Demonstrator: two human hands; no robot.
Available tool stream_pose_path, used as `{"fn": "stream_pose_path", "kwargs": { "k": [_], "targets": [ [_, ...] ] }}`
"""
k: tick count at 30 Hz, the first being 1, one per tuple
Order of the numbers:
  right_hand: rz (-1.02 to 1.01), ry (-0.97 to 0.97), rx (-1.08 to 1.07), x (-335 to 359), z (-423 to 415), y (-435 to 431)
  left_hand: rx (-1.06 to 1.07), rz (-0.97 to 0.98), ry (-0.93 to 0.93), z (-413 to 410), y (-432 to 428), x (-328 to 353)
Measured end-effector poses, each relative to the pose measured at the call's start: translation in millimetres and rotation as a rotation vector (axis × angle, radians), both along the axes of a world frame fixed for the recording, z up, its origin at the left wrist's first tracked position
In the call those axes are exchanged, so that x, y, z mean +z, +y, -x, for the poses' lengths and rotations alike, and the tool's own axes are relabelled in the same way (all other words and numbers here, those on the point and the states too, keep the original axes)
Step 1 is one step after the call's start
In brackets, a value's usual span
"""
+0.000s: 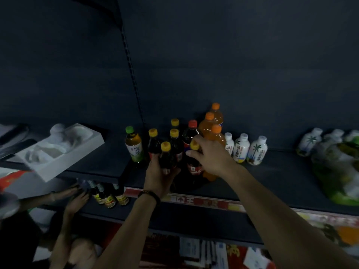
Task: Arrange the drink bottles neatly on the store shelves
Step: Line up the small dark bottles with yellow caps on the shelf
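Left grip [159, 176] closed round the body of a dark yellow-capped bottle [166, 155], which stands upright at the shelf [272, 183] front. Right grip [211, 158] curled round the neck of a second dark bottle [194, 168], just right of the left grip. Behind both: more yellow-capped bottles [174, 137] and a red-capped cola [191, 132]. Green-capped tea bottle [133, 146] left of the left grip. Orange sodas [216, 117] behind the right grip, white palm-print bottles [257, 151] to its right.

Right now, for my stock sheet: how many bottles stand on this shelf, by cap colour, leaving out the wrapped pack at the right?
Green-cap bottles: 1
Yellow-cap bottles: 5
Red-cap bottles: 1
Orange-cap bottles: 3
White-cap bottles: 3
Total: 13
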State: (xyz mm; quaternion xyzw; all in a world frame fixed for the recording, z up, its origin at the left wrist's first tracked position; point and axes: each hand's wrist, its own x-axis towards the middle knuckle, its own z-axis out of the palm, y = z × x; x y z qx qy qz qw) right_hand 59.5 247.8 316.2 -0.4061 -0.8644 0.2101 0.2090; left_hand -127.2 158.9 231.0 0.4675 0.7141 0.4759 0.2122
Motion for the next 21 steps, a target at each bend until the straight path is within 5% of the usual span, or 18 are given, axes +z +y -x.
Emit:
{"fn": "stream_pose_path", "kwargs": {
  "k": [3,11,21],
  "targets": [
    [0.004,0.01,-0.012,8.2,-12.4,-0.3,-0.173,-0.061,-0.117,-1.0,-16.7,8.9],
    [0.192,0.246,-0.01,44.4,-69.5,-40.0,-0.448,-0.059,-0.819,-51.7,-45.3,4.3],
    [0.271,0.159,-0.278,-17.1,-161.0,-88.8,-0.641,0.147,-0.871,-144.3,-59.1,-43.5]
  ]
}}
